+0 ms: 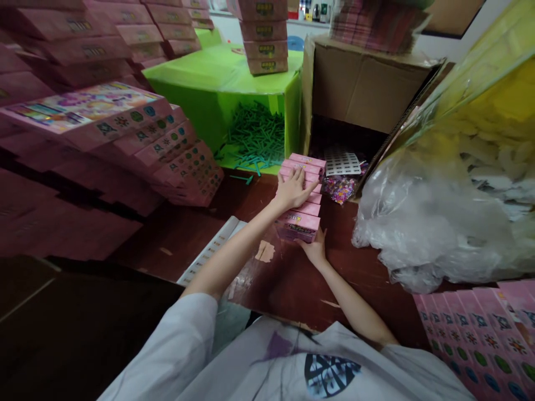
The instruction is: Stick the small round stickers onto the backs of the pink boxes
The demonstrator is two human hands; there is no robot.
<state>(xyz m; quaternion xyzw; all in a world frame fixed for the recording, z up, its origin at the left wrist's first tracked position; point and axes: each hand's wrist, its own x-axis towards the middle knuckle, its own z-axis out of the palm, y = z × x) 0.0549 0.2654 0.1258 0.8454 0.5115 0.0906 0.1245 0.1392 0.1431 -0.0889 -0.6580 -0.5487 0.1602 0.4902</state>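
Observation:
A row of several pink boxes [309, 209] stands on the dark red-brown table [343, 278], in front of the green bin and the cardboard box. My left hand [292, 188] lies over the boxes at the far end, fingers spread on their top edges. At the near end of the row, my right hand [314, 248] is against the lower right corner of the closest box, its thumb along the near face; its other fingers are largely hidden.
A green bin [259, 83] holds green sticks [257, 133]. Right of it are a cardboard box [351, 83], a bag of colourful beads [339, 188] and a big plastic bag [434, 223]. Pink boxes [142, 133] pile up left; more [480, 328] stand lower right. A white strip tray [211, 248] lies near-left.

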